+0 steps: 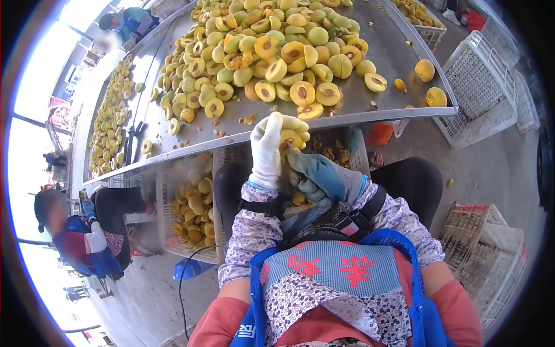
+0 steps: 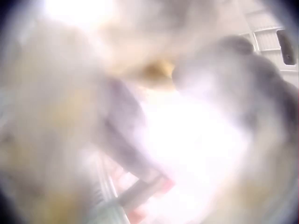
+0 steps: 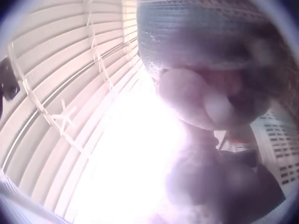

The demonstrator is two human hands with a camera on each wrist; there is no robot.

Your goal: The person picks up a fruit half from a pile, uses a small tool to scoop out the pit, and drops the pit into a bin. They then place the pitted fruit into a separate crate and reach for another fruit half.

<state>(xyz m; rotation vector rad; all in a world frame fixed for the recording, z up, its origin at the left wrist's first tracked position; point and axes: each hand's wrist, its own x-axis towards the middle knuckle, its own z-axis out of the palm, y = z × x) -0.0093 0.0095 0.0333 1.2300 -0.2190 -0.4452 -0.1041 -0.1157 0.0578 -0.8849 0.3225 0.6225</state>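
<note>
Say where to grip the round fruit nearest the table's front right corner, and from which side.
Round fruit: I'd come from above and grip its left and right sides at the widest part. It looks rounded with no handle; bare metal table shows on both sides, while another fruit sits close behind.

Grey floor (image 1: 477, 168), prob. conc., w/ dark specks at L. Lg. metal table (image 1: 393, 63) across top of head view. Bright openings or windows (image 1: 34, 162) along L edge, can't tell which, w/ dark bars (image 1: 29, 120). Pale ribbed roof (image 3: 42, 154) overhead, w/ thin truss (image 3: 96, 53); v. strong white glare (image 3: 131, 154) beside it.
</note>
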